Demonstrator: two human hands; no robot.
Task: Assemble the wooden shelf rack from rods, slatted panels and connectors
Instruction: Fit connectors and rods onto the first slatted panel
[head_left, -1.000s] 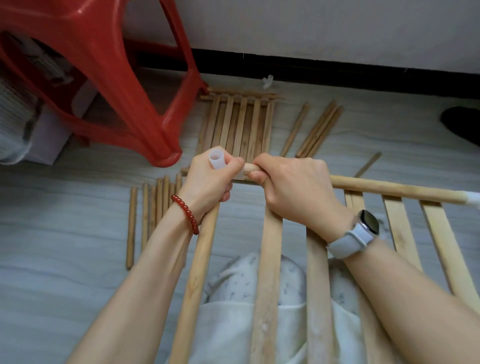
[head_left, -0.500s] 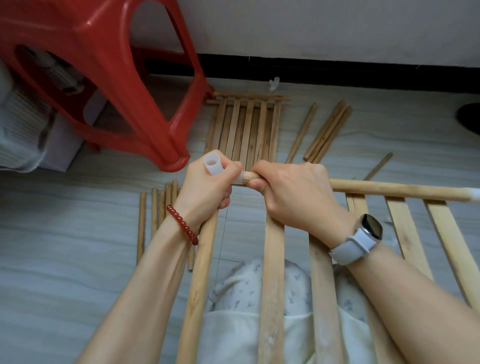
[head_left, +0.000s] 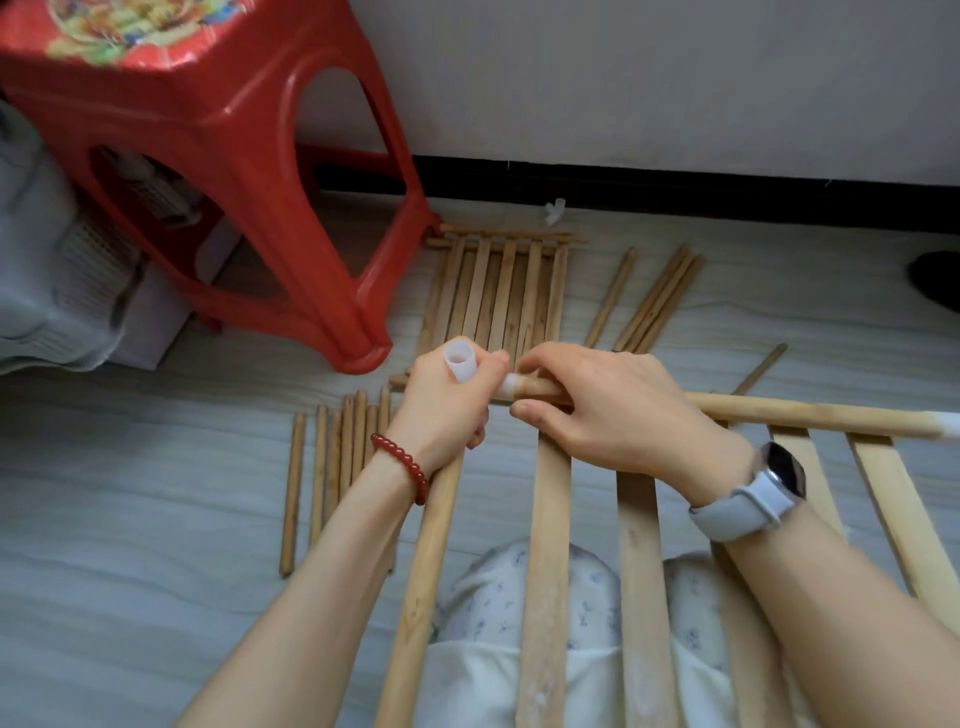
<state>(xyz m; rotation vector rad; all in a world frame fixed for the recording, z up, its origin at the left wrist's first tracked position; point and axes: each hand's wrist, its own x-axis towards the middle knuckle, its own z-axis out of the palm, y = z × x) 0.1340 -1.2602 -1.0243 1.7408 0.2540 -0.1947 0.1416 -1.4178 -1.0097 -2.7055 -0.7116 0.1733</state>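
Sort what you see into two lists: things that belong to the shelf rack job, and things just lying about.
Job: white connector in left hand; rod in right hand; slatted panel on lap; spare panel; loose rods.

Lying about: red stool; white basket.

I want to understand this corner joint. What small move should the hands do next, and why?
Probably push the horizontal rod further left into the white connector. The left hand grips the connector on top of the upright rod, and the right hand holds the horizontal rod right at the side socket, where a pale sleeve still shows, so the joint seems not fully seated.
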